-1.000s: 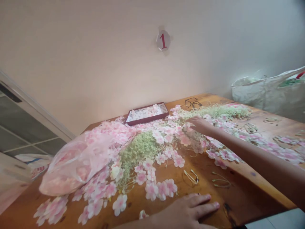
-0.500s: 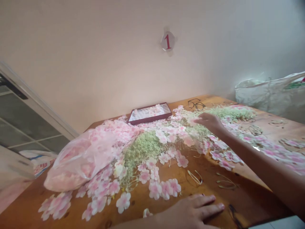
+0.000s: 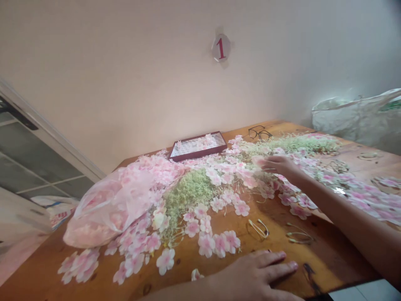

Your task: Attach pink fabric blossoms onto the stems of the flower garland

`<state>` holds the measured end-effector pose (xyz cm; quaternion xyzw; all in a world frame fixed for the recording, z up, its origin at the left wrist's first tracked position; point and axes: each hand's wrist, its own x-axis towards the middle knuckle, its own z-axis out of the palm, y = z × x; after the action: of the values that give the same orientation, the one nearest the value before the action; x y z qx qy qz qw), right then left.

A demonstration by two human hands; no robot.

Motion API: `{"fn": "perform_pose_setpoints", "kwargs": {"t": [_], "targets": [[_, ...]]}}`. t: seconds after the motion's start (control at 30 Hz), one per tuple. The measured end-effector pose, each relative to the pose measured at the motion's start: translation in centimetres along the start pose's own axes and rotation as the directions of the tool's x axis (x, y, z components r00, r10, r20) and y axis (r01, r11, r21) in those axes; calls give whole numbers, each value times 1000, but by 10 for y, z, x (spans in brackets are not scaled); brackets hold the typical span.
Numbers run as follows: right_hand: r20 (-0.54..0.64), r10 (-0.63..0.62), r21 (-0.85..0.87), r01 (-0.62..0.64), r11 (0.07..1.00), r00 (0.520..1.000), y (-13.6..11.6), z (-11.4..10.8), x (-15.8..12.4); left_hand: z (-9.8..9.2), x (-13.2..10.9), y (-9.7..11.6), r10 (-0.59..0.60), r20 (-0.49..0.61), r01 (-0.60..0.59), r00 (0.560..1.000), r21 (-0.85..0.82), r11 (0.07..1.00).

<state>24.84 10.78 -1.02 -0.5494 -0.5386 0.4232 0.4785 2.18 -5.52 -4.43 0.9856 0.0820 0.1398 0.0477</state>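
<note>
Loose artificial blossoms in pink and white (image 3: pixel 219 243) are spread over the wooden table. My left hand (image 3: pixel 257 271) lies palm down near the front edge, fingers stretched out and apart, holding nothing. Farther off, my right hand (image 3: pixel 278 166) reaches over the flower pile with its fingers pointing left. A pale pink artificial flower (image 3: pixel 258 162), somewhat blurred, is at its fingertips; the thumb is mostly hidden. Beyond the left hand lie a cream-coloured wire loop (image 3: pixel 259 229) and a greenish one (image 3: pixel 299 238). Pale green filler sprigs (image 3: pixel 191 188) sit among the blossoms.
A clear plastic bag of pink petals (image 3: pixel 100 217) rests at the left. By the wall are a shallow dark red box (image 3: pixel 197 153) and eyeglasses (image 3: pixel 260 133). A small dark tool (image 3: pixel 310 276) lies at the front edge. A large white bag (image 3: pixel 354 119) stands at right.
My right hand has drawn slightly down and nearer, with the pale pink flower still at its fingertips. My left hand stays flat in place. The view has shifted a little.
</note>
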Motion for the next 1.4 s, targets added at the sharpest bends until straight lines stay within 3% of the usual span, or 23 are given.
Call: {"fn": "perform_pose_setpoints", "kwargs": {"t": [0.17,0.27,0.33,0.37,0.4,0.43,0.47,0.53,0.6,0.63,0.7,0.8,1.0,1.13,1.2,1.3,1.33,1.4], "targets": [[25,26,66,-28,997,999,-2,4,-2,4,-1,1,-33,22,35,999,-87,996],[14,35,59,-36,998,999,1,4,0,-4,2,1,-55,29,61,998,-273,960],[8,36,45,-36,998,999,3,4,1,-17,6,0,-108,42,114,993,-508,854],[4,35,34,-35,999,999,3,4,0,-24,7,-2,-188,78,195,979,-626,755],[8,37,21,-37,999,999,2,5,-1,-31,9,-6,-322,92,287,942,-717,635],[29,42,10,-43,999,999,1,7,-2,-36,9,-11,-472,91,352,877,-789,503],[71,52,7,-52,999,996,-1,9,-5,-39,9,-17,-612,79,376,787,-848,373],[205,73,35,-82,996,976,-7,16,-11,-42,8,-32,-803,31,327,596,-922,207],[334,86,88,-122,989,938,-13,24,-18,-41,5,-47,-899,-4,260,437,-957,131],[375,93,110,-143,984,922,-16,27,-21,-40,3,-53,-926,-10,236,378,-966,107],[409,107,138,-178,974,906,-20,33,-26,-40,1,-60,-951,-8,210,310,-975,77],[444,98,161,-186,969,891,-23,40,-32,-42,0,-62,-954,-40,208,298,-972,106],[586,-7,86,-54,995,810,-24,63,-55,-39,0,-63,-963,-94,258,252,-953,160],[602,-32,88,-26,996,798,-21,73,-59,-32,-5,-70,-959,-58,299,278,-943,144],[540,-42,54,15,998,840,-18,65,-48,-30,-6,-71,-961,-79,305,265,-939,161],[288,-145,-193,206,959,947,-14,40,-17,-30,-6,-71,-962,-95,257,258,-953,163],[174,-211,-368,262,892,962,-13,31,-5,-30,-6,-71,-960,-89,240,266,-958,156],[97,-236,-492,253,833,967,-11,19,18,-30,-6,-70,-955,-79,231,284,-962,148]]}}
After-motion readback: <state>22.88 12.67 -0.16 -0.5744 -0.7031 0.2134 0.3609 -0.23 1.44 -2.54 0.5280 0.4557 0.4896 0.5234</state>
